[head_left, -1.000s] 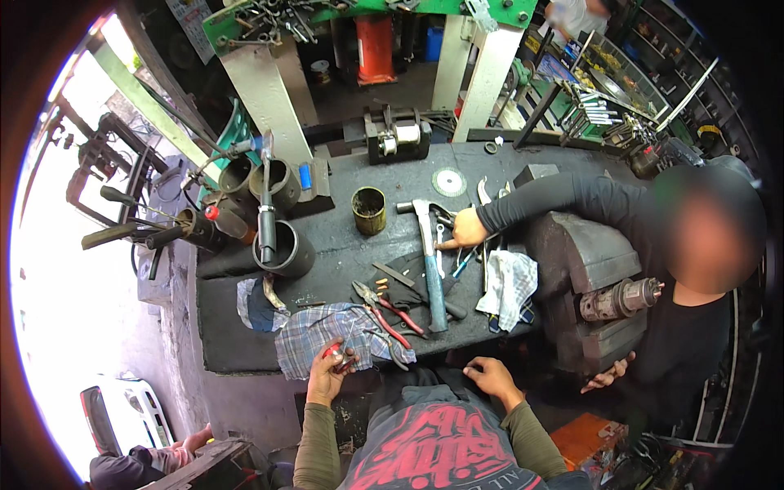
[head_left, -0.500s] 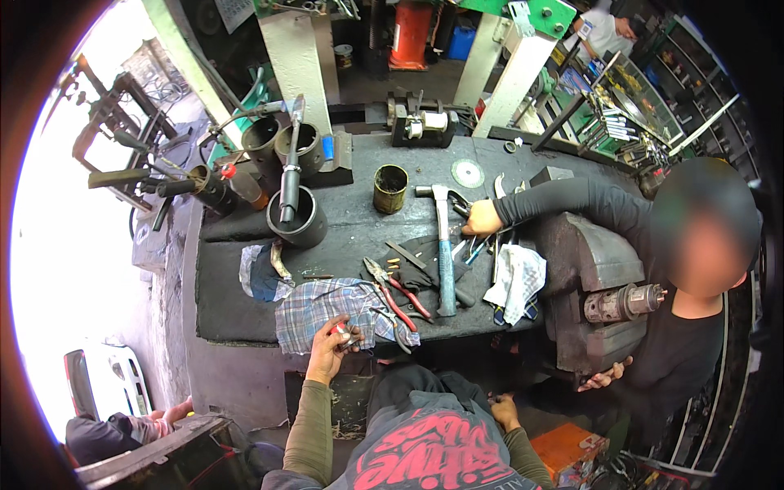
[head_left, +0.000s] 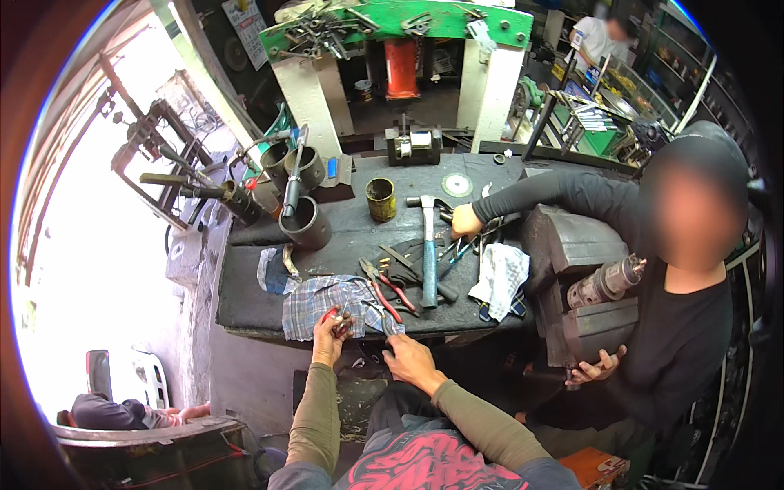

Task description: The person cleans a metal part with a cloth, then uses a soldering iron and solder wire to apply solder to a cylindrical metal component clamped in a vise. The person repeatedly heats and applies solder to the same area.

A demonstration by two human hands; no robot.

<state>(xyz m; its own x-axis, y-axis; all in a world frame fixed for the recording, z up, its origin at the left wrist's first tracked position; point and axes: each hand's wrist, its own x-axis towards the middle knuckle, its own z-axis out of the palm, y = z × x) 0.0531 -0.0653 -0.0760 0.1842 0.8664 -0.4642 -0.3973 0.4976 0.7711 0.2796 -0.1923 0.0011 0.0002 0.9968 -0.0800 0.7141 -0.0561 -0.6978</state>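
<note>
My left hand point(head_left: 328, 339) is closed around a small red-and-dark part point(head_left: 331, 314) whose kind I cannot make out; it is above a plaid cloth point(head_left: 306, 304). My right hand point(head_left: 411, 360) has its fingers closed at the handle end of grey-metal pliers point(head_left: 387, 322) on the cloth's right edge. Just beyond lie red-handled pliers point(head_left: 394, 302), jaws pointing away to the left. A hammer point(head_left: 429, 253) with a blue handle rests to their right, with a flat file point(head_left: 402, 258) and dark cloth beside it.
A co-worker's hand point(head_left: 466, 220) reaches among tools past the hammer. At right stands a big vise point(head_left: 576, 245) with a cylindrical metal part point(head_left: 606, 282). Metal cylinders point(head_left: 305, 224) and a yellowish can point(head_left: 380, 201) stand on the bench. A white checked cloth point(head_left: 500, 273) lies near the vise.
My right hand has come up from beside my lap to the grey pliers at the bench edge. My left hand stays over the cloth with the red part. The view has tilted up.
</note>
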